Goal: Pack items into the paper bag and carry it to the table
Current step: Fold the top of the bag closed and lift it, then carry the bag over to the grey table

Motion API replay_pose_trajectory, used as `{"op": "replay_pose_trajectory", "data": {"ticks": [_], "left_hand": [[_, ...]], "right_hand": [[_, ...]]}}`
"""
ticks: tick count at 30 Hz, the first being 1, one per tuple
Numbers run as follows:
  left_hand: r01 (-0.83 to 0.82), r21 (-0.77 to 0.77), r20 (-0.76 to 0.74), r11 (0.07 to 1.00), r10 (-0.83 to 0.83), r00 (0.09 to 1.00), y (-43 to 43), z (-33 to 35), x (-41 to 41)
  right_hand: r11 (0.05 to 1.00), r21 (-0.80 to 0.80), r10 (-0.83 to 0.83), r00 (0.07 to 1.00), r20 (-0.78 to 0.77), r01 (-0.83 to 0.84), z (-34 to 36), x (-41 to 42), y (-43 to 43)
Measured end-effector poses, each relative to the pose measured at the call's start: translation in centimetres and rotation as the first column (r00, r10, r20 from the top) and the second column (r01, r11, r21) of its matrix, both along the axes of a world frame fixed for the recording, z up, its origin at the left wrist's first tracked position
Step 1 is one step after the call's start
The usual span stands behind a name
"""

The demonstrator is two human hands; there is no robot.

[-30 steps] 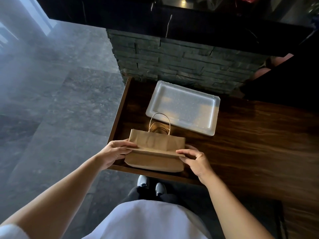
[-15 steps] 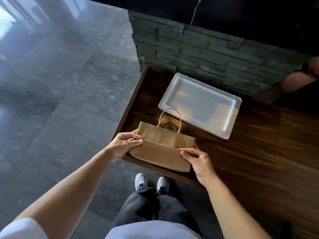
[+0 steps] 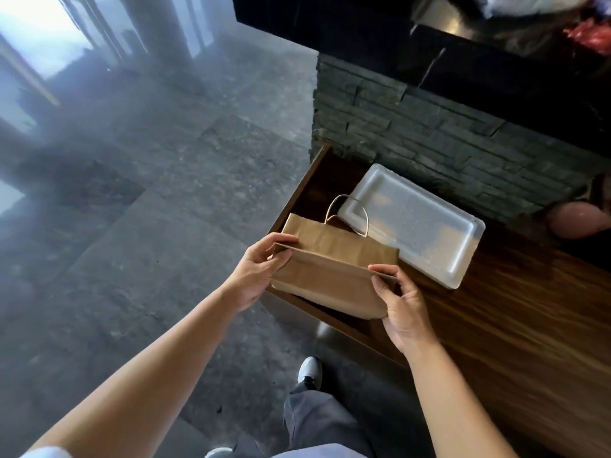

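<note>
Grey stone floor (image 3: 139, 200) is filling the left half of the frame, open and bare up to the bright glare in the upper left corner. Right of centre, the left hand (image 3: 256, 271) is gripping the left end of the brown paper bag (image 3: 334, 269), its fingers (image 3: 284, 241) curling over the folded upper edge and the thumb pressing beneath. The bag is lying flat and folded, overhanging the near left corner of the dark wooden worktop (image 3: 515, 325); its twisted paper handle (image 3: 347, 213) is arching up in front of the white foam tray (image 3: 416, 223), which is sitting just behind the bag. The right hand (image 3: 401, 309) is pinching the bag's right end, fingers (image 3: 380, 269) closed on the fold and palm cupping the lower corner. Whether the bag is touching the worktop is hard to tell. At the far right edge a pinkish rounded shape (image 3: 575, 221) is being cut off by the frame. A dark stacked-stone wall (image 3: 429, 127) is closing in the worktop's far side.
</note>
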State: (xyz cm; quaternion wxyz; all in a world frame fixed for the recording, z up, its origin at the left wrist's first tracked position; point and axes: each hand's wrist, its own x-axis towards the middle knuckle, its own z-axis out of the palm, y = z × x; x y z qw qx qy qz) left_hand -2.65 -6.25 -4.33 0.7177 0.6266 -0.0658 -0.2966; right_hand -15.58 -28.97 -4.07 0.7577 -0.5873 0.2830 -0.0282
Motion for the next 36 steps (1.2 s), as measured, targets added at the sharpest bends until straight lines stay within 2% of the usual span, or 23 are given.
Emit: {"op": "replay_pose_trajectory", "data": {"ticks": [4, 7, 10, 12, 15, 19, 22, 26, 30, 33, 36], "left_hand": [[-0.135, -0.001, 0.09, 0.991, 0.134, 0.987, 6.3, 2.3, -1.7], [-0.298, 0.006, 0.156, 0.954, 0.294, 0.943, 14.3, 3.7, -4.4], [-0.48, 0.013, 0.162, 0.877, 0.472, 0.867, 24.5, 4.8, -9.0], [-0.608, 0.023, 0.177, 0.793, 0.596, 0.783, 31.9, 5.5, -13.2], [-0.798, 0.038, 0.201, 0.601, 0.778, 0.596, 42.6, 6.2, -21.1], [-0.971, 0.062, 0.226, 0.231, 0.944, 0.239, 53.8, 6.2, -33.0], [-0.997, 0.064, 0.213, -0.048, 0.977, -0.034, 60.0, 5.8, -42.0], [-0.935, 0.108, 0.218, -0.338, 0.926, -0.31, 66.1, 4.9, -52.2], [-0.831, 0.148, 0.221, -0.537, 0.837, -0.501, 71.9, 3.7, -59.3], [-0.759, 0.18, 0.217, -0.626, 0.778, -0.59, 78.5, 2.9, -63.1], [-0.705, 0.21, 0.221, -0.677, 0.736, -0.64, 86.7, 2.8, -65.9]], "right_hand": [[0.983, -0.102, 0.162, 0.984, 0.072, -0.154, 2.8, 1.1, 4.9], [0.958, -0.105, 0.28, 0.951, 0.13, -0.268, 4.1, 2.3, 11.8], [0.887, -0.083, 0.462, 0.876, 0.136, -0.455, 5.0, 3.0, 21.4], [0.798, -0.073, 0.602, 0.787, 0.135, -0.598, 5.4, 2.8, 29.0], [0.609, -0.086, 0.791, 0.595, 0.145, -0.788, 6.2, 1.2, 41.6], [0.293, -0.099, 0.949, 0.276, 0.155, -0.951, 6.6, -3.4, 57.9], [0.031, -0.089, 0.988, 0.017, 0.154, -0.996, 6.5, -8.2, 69.0], [-0.248, -0.097, 0.953, -0.261, 0.153, -0.964, 5.8, -15.7, 81.6], [-0.431, -0.032, 0.891, -0.431, 0.145, -0.902, 4.5, -22.0, 92.7], [-0.522, 0.013, 0.848, -0.516, 0.12, -0.853, 3.7, -25.7, 102.0], [-0.568, 0.044, 0.822, -0.562, 0.096, -0.822, 3.6, -28.4, 112.2]]}}
